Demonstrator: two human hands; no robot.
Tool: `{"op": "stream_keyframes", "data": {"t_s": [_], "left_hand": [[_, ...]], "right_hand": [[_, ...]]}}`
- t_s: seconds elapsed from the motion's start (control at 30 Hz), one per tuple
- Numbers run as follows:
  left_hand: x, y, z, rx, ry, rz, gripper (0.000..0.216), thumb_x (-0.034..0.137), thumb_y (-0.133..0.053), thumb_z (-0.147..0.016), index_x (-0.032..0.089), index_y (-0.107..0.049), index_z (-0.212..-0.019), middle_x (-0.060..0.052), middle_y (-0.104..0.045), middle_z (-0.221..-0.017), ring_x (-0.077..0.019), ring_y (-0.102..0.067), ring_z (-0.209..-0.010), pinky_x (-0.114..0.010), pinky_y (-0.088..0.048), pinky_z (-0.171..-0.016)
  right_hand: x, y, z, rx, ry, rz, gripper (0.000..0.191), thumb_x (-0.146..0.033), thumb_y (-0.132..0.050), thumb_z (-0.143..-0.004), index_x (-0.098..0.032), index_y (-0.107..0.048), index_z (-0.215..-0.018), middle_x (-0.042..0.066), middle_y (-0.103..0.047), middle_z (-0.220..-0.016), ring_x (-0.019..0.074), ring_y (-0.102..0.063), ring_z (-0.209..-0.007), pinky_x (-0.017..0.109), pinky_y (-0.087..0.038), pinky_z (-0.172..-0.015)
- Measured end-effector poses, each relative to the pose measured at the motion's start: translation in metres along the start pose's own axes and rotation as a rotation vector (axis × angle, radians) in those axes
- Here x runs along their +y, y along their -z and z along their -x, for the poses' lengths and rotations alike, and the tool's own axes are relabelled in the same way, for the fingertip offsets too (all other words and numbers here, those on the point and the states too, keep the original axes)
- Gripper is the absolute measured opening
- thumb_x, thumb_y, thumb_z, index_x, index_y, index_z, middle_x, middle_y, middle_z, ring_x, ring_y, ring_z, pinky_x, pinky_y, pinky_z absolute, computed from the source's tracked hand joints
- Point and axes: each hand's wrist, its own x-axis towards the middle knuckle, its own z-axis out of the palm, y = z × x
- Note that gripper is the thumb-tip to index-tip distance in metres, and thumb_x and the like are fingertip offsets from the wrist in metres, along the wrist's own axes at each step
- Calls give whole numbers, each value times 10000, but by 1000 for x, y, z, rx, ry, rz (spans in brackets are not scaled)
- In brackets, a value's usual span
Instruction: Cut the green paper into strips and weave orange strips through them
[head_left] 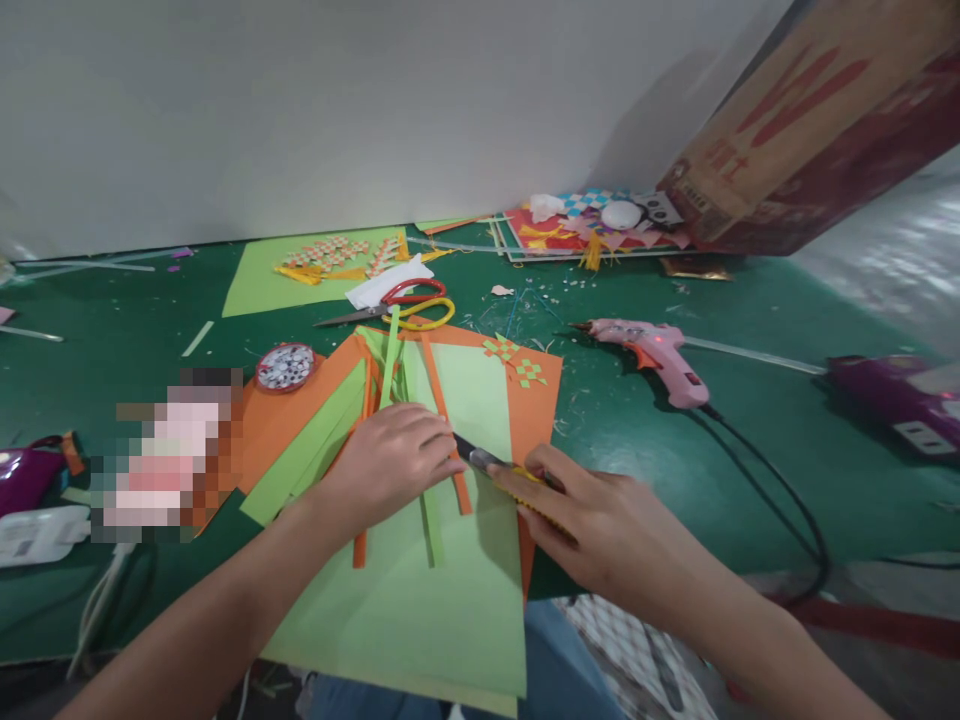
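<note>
My left hand lies palm down with curled fingers on green and orange paper strips, pinning them to a light green paper sheet. My right hand grips a yellow utility knife. Its blade tip touches the paper right beside my left fingertips. Under the green sheet lies an orange sheet with two small woven checker squares at its far corner.
Red and yellow scissors lie behind the sheets. A pink glue gun with a black cord rests to the right. A round box of googly eyes sits left. Finished paper crafts and a cardboard box stand at the back.
</note>
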Motion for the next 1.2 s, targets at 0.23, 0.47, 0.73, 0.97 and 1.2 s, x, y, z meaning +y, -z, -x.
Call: {"op": "stream_keyframes", "data": {"t_s": [0.23,0.47,0.73,0.97,1.2], "left_hand": [[-5,-4,7,-57,192,-23,537,591,-467,-863,115,-634,-1045,-123,-700,-1087,-237,-655,-1022,-365,-524,-896],[-7,-5,9,-100,209,-15,554,603,-463,-861,124,-634,-1081,-125,-691,-1123,-237,-645,-1061,-373,-506,-945],[-6,-4,8,-100,196,-11,526,574,-501,-858,113,-635,-1074,-120,-694,-1119,-245,-645,-1065,-377,-512,-944],[-6,-4,8,-71,167,-25,542,573,-459,-879,93,-636,-1056,-129,-705,-1085,-244,-657,-1037,-383,-527,-918],[-5,-1,2,-4,44,-27,385,459,-480,-912,119,-657,-873,-76,-734,-922,-201,-686,-896,-361,-525,-887]], "right_hand": [[-1,-2,4,-2,-6,-3,365,-156,-423,-876,-186,-629,-1176,45,-611,-853,78,-527,-508,214,-379,-455],[-1,-3,-2,23,-10,68,372,-157,-425,-861,-187,-648,-1157,41,-601,-806,82,-505,-507,209,-345,-435],[6,-10,-12,17,-69,86,384,-165,-457,-850,-223,-651,-1177,33,-604,-843,69,-488,-477,226,-317,-442],[7,-9,-18,16,-69,112,391,-158,-460,-836,-227,-660,-1164,34,-614,-846,65,-469,-462,221,-296,-439],[2,-7,-9,17,-33,105,390,-177,-440,-860,-214,-635,-1196,33,-601,-815,81,-489,-467,228,-323,-431]]}}
